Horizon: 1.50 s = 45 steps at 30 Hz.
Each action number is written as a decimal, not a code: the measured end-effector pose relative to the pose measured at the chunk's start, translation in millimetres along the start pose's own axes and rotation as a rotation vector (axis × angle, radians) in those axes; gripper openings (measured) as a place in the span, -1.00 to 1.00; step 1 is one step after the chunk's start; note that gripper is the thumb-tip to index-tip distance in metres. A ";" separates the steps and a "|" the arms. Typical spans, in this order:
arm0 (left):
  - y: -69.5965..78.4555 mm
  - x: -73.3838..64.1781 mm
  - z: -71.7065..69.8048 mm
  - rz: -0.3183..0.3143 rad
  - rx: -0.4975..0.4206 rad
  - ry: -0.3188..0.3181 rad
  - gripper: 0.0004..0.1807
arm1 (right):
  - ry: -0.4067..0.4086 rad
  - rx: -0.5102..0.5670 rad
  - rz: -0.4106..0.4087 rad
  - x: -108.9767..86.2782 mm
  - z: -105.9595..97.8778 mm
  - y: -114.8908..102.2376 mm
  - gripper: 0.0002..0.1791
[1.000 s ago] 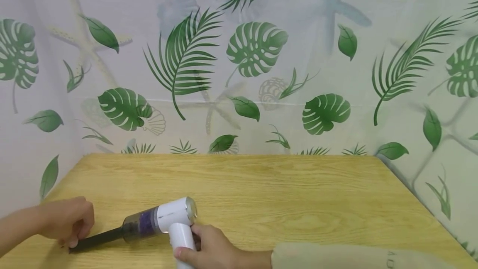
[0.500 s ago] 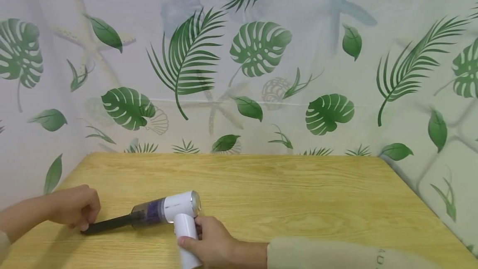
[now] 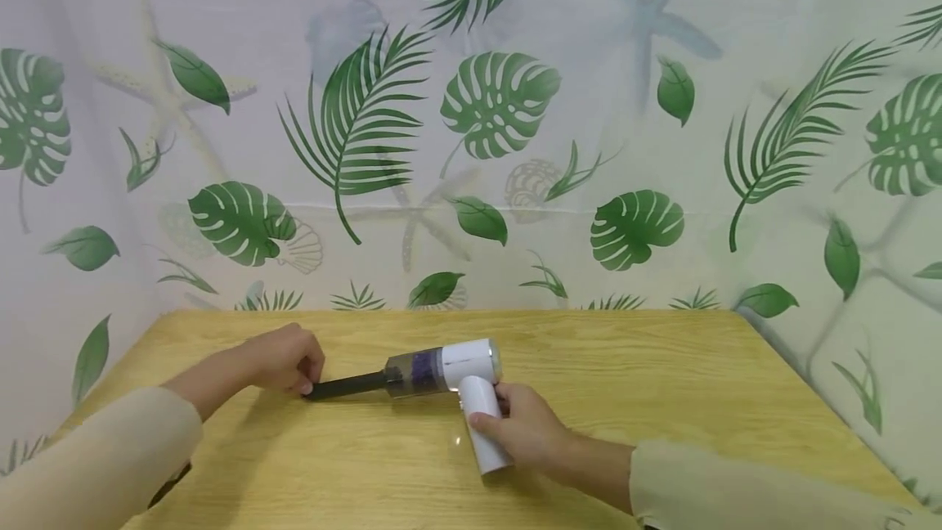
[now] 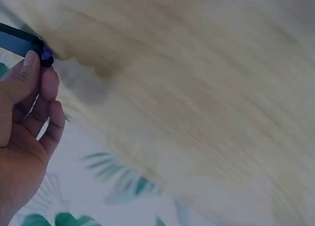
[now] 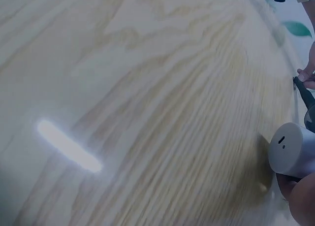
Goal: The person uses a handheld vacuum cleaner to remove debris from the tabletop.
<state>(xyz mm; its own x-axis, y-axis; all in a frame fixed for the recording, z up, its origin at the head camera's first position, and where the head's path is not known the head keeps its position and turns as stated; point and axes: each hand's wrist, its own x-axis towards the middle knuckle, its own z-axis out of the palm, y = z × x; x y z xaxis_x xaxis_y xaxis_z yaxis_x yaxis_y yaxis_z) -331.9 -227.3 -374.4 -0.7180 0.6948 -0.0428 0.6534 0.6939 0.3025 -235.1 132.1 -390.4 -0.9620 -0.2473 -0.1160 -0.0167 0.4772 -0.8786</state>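
A white handheld vacuum cleaner [image 3: 467, 363] with a smoky see-through dust cup and a long black nozzle [image 3: 349, 386] is held between both hands over the table. My right hand [image 3: 531, 430] grips its white handle, thumb across the front. At the far end of the nozzle, my left hand [image 3: 287, 360] pinches the tip between thumb and fingers. The left wrist view shows the thumb on the black nozzle tip [image 4: 22, 43], with something purple at its mouth. In the right wrist view the round base of the handle [image 5: 287, 149] shows a small slot and a dot.
A wood-grain table [image 3: 625, 375] spreads under the hands. Behind it and at both sides hangs a pale curtain [image 3: 471, 145] printed with green leaves and starfish. A bright light reflection lies on the tabletop in the right wrist view.
Both hands have carried the vacuum cleaner to the right and away from the person, toward the table's middle. Their hold on nozzle tip and handle is the same.
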 end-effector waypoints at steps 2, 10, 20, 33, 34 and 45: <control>4.6 21.3 3.2 -0.032 0.006 0.001 -0.75 | 0.057 -0.010 0.022 0.5 -10.6 7.7 -0.53; 30.5 99.6 16.2 -0.227 0.084 0.084 -0.91 | 0.207 -0.083 0.109 -3.2 -45.2 30.9 -0.51; 52.9 139.3 7.7 -0.242 0.162 0.011 -0.67 | 0.247 -0.122 0.153 -5.7 -67.5 34.8 -0.44; 35.4 124.6 4.7 -0.236 0.206 -0.044 -0.62 | 0.218 0.076 0.117 20.0 -64.0 28.2 -0.43; 34.6 122.5 6.5 -0.224 0.204 -0.028 -0.62 | 0.197 0.125 0.108 21.7 -65.6 28.2 -0.42; 45.8 78.0 9.8 0.012 0.506 0.277 -0.74 | 0.002 0.411 0.095 25.9 -76.0 31.4 -0.45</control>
<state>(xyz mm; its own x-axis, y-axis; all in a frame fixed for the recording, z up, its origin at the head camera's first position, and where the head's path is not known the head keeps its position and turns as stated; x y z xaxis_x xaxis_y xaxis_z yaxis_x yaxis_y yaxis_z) -355.5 -139.5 -373.2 -0.7010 0.6752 0.2295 0.6468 0.7375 -0.1944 -281.3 204.8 -385.8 -0.9546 -0.2162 -0.2049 0.1820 0.1211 -0.9758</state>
